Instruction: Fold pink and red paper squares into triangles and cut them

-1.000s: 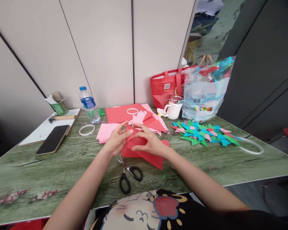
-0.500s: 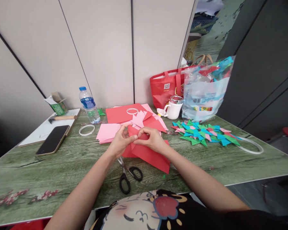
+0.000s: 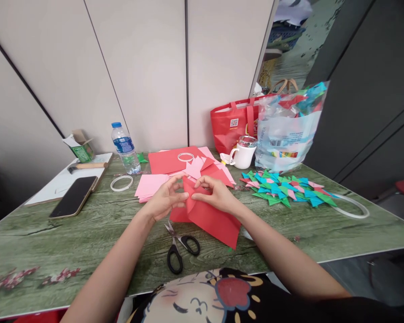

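A sheet of red paper [image 3: 215, 220], with a fold at its upper left corner, is held up over the table. My left hand [image 3: 164, 197] pinches its left edge at the fold. On the other side of the fold, my right hand [image 3: 215, 194] grips the paper between thumb and fingers. Another piece of red paper [image 3: 179, 216] shows beneath it, partly hidden. Scissors with black handles [image 3: 182, 246] lie slightly parted just in front. Behind my hands are pink paper squares [image 3: 150, 185] and a larger red sheet [image 3: 168, 160].
A water bottle [image 3: 126, 150], tape roll [image 3: 121, 183], phone [image 3: 74, 196] and hammer [image 3: 89, 165] lie left. At the back right stand a white mug [image 3: 244, 154], red bag [image 3: 222, 130] and plastic bag [image 3: 283, 139]. Colored folded paper pieces [image 3: 286, 187] lie beside a white ring [image 3: 357, 207].
The red sheet has tilted slightly, its lower right corner dropping a little. My fingers have shifted along the fold, and the left fingers have loosened a bit.
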{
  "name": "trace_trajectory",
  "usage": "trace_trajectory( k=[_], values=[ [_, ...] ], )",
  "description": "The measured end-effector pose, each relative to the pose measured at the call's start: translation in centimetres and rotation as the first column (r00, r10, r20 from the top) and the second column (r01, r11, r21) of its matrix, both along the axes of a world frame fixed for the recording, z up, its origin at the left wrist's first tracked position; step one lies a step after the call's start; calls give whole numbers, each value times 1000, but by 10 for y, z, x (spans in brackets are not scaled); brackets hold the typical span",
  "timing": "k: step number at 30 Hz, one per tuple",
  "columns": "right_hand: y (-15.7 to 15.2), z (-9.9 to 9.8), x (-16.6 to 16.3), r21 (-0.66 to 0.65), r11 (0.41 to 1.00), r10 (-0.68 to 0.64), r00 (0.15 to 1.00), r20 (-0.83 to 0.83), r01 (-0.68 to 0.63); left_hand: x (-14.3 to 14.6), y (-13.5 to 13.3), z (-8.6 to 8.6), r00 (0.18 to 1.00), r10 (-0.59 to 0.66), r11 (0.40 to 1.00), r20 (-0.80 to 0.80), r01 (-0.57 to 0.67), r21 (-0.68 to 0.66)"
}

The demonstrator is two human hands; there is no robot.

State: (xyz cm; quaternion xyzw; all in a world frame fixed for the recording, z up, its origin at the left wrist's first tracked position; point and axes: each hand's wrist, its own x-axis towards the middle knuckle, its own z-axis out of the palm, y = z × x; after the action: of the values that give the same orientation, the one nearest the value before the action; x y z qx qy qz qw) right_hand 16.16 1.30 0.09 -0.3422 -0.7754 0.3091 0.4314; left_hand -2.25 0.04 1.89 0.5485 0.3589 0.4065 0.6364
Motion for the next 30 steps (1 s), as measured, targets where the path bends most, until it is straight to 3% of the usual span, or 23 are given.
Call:
trace_trajectory(
  k=[7, 14, 21, 30],
  values=[
    [-1, 1, 0, -55, 992, 108, 994, -30, -110, 6, 2, -6, 991, 114, 982, -68, -102, 160],
    [2, -4, -3, -148, 989, 19, 998, -68, -29, 8, 5, -6, 963, 250, 935, -96, -214, 283],
    [0, 0, -2, -170, 981, 79, 994, -77, -91, 7, 5, -6, 958, 273, 932, -89, -240, 273],
    [1, 0, 0, -189, 982, -8, 1000, -28, 2, 2, 5, -7, 979, 182, 967, -89, -162, 198]
  ],
)
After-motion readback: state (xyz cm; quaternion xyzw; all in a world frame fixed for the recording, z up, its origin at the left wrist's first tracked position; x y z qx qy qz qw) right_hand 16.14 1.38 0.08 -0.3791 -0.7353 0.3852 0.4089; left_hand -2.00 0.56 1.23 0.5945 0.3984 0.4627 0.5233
